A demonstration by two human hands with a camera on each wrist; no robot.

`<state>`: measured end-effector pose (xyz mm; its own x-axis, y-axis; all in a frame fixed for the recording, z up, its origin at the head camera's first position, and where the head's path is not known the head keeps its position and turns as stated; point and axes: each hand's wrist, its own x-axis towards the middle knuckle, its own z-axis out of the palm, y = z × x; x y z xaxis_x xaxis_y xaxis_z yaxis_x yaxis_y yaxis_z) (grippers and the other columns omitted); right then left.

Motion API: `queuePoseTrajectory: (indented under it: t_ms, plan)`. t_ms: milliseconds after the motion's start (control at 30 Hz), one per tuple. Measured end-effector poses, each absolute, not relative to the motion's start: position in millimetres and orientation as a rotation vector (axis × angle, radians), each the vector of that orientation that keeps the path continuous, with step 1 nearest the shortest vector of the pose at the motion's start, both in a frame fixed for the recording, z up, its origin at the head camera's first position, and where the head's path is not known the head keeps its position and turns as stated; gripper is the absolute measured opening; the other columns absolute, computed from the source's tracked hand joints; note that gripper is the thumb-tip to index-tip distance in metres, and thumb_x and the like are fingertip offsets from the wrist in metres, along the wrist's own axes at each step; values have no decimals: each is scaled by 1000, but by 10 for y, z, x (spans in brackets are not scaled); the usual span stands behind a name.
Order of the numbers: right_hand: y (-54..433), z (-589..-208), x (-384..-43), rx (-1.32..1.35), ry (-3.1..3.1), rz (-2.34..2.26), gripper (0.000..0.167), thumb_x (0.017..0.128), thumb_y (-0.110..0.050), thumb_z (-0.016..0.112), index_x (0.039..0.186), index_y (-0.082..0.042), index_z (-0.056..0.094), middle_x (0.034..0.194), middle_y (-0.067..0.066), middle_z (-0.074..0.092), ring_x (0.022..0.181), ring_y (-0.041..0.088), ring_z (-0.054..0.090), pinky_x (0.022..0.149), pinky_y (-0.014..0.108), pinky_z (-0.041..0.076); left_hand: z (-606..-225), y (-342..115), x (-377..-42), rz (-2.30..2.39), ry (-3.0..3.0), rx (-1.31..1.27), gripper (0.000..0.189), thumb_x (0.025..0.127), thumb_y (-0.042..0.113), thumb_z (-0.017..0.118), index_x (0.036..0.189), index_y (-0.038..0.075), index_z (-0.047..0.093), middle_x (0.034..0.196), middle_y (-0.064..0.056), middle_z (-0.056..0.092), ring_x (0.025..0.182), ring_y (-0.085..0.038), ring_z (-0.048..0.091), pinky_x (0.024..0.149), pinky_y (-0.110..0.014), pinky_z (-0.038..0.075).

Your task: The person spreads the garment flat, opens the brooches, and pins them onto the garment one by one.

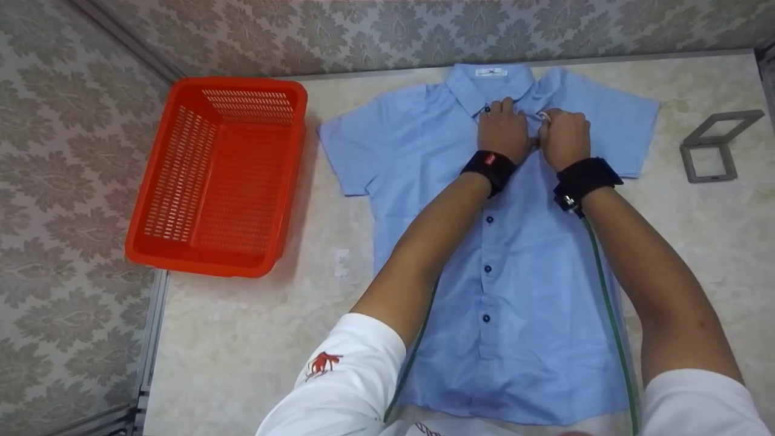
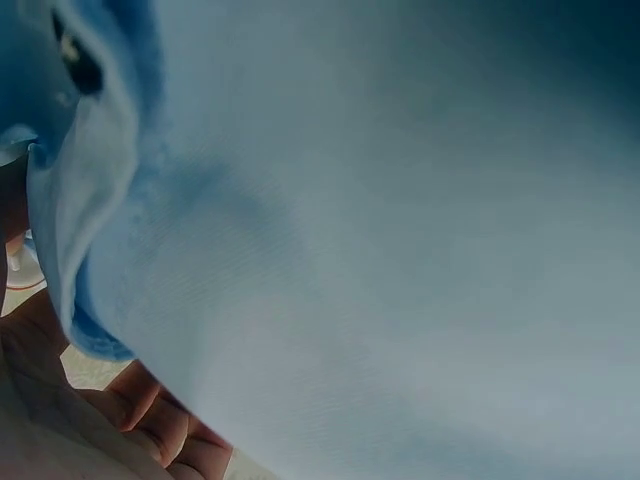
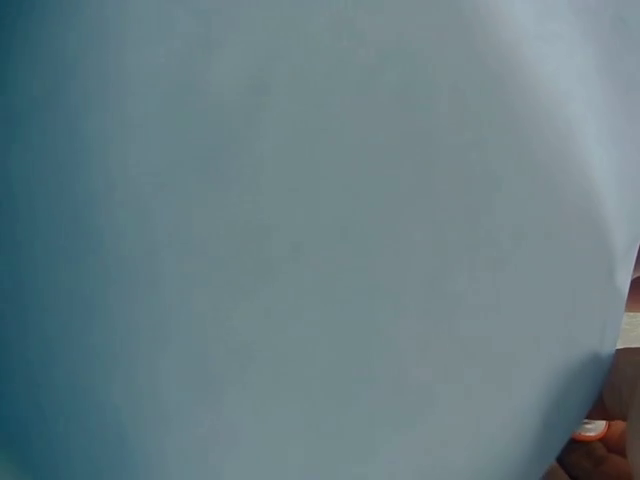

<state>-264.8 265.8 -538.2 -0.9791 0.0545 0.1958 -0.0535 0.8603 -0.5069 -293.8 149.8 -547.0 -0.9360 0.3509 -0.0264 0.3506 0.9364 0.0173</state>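
A light blue short-sleeved shirt [image 1: 436, 151] lies face up, collar away from me, with dark buttons down its front. My left hand [image 1: 504, 130] grips the cloth by the front opening below the collar, fingers curled. Close beside it, my right hand [image 1: 566, 139] is curled at the chest, pinching a small round white piece [image 1: 545, 116] with a red rim against the cloth. In the right wrist view the white piece [image 3: 590, 430] shows between fingers. Blue cloth fills most of both wrist views and hides much of the fingers.
A red plastic basket [image 1: 209, 269] with slotted walls stands left of the shirt. To the right lies a grey hinged frame [image 1: 708, 178], opened up. Green cables [image 1: 605, 290] run from the wristbands over the shirt. A patterned wall [image 1: 393, 36] borders the table's far edge.
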Motion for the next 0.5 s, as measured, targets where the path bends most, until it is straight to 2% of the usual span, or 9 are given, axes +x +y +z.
queuePoseTrajectory:
  t_ms: [333, 500]
  plan:
    - [2683, -5418, -2621, 41, -2793, 771, 22, 93, 3, 53, 101, 13, 71, 91, 30, 70, 83, 52, 65, 76, 60, 51, -5494, 1497, -2926, 43, 3089, 569, 47, 94, 60, 56, 115, 20, 73, 123, -1, 56, 114, -19, 50, 92, -36, 45]
    - [2680, -5424, -2599, 7, -2792, 837, 24, 94, -3, 57, 109, 11, 70, 99, 30, 70, 91, 51, 65, 83, 59, 50, -5473, 1487, -2926, 34, 3072, 573, 42, 98, 53, 54, 117, 20, 71, 124, -2, 56, 114, -19, 51, 92, -36, 45]
